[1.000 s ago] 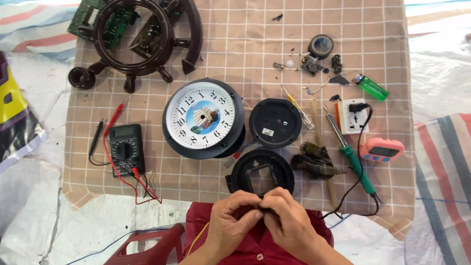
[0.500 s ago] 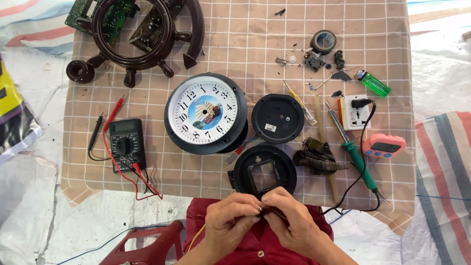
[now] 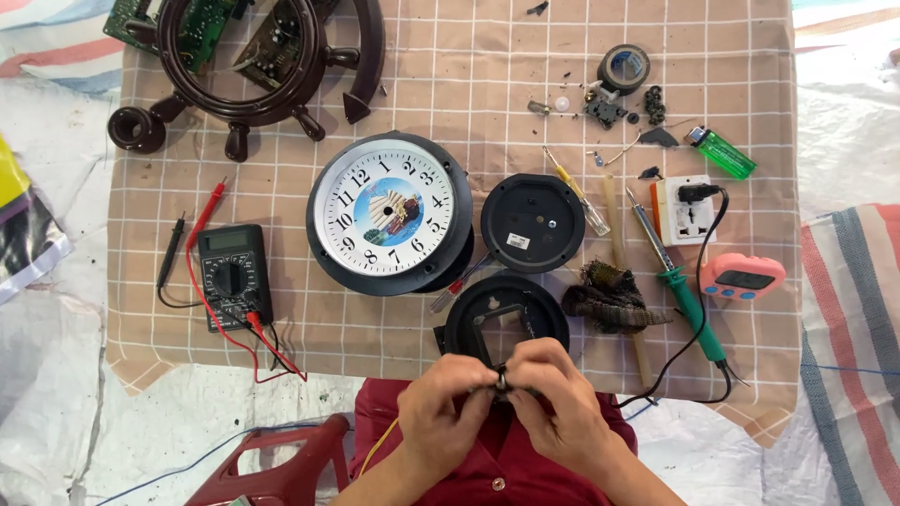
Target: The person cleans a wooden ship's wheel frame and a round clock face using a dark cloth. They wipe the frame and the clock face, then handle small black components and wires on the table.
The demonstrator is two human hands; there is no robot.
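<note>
Your left hand (image 3: 448, 405) and right hand (image 3: 553, 398) meet at the near edge of the worktop (image 3: 525, 56), fingers of both pinched together on a small dark part (image 3: 502, 380), just below the black round housing (image 3: 506, 319), beside the clock (image 3: 389, 215).

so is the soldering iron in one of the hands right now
No, the green-handled soldering iron lies on the checked cloth, apart from both hands.
</note>
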